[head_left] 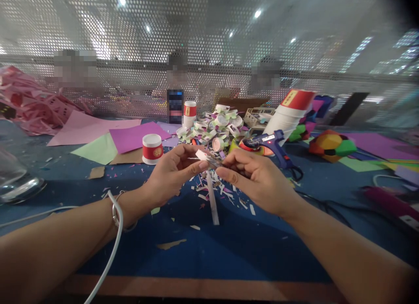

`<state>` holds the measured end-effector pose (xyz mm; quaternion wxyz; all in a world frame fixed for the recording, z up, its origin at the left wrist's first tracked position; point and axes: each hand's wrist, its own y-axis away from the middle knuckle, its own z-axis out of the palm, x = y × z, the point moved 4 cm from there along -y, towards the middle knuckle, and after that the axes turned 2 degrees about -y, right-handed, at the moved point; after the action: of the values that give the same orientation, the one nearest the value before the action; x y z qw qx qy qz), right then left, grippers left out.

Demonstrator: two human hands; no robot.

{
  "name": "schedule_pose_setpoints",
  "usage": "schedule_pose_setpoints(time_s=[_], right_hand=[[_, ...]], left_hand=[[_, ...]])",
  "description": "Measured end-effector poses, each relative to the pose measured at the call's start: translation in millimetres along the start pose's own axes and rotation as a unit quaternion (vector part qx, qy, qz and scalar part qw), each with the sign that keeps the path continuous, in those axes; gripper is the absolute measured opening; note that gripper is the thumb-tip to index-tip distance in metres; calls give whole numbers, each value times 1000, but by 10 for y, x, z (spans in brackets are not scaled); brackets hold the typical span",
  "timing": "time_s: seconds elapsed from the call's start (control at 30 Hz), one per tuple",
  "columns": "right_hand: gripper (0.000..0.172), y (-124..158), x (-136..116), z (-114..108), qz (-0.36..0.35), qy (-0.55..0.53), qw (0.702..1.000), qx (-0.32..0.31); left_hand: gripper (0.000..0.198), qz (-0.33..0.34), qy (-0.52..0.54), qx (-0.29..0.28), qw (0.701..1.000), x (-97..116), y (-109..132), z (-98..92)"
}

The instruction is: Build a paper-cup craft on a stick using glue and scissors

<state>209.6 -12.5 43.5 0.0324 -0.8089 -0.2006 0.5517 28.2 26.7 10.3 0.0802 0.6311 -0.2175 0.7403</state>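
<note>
My left hand (178,169) pinches a small white piece of paper (202,155) between thumb and fingertips. Close against it, my right hand (257,177) is closed on a small metal cutting tool (214,161), which looks like scissors; its handles are hidden in the fingers. The tool's tip meets or overlaps the paper, though I cannot tell whether it cuts in. Below the hands, a narrow whitish strip (212,203) lies on the blue table (209,256) among paper scraps (227,191). Behind the hands rises a heap of cut paper-cup pieces (220,122).
A red-and-white paper cup (152,149) stands left, another cup (189,114) farther back. Stacked cups (290,114) lean at right behind a blue glue gun (273,144). Coloured sheets (139,136) lie left, near a glass vessel (18,177). A white cable (111,256) crosses my left forearm.
</note>
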Motion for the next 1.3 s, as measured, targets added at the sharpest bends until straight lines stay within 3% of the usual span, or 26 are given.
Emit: schedule_pose_setpoints(time_s=[0.37,1.3], right_hand=[[34,-16,37,11,3,27,1000,-10],[43,-56,122,32,13,33,999,-28]], left_hand=[[35,56,-29,-8,998,28,-8,-1],[35,-43,16,15,999,-70,5,14]])
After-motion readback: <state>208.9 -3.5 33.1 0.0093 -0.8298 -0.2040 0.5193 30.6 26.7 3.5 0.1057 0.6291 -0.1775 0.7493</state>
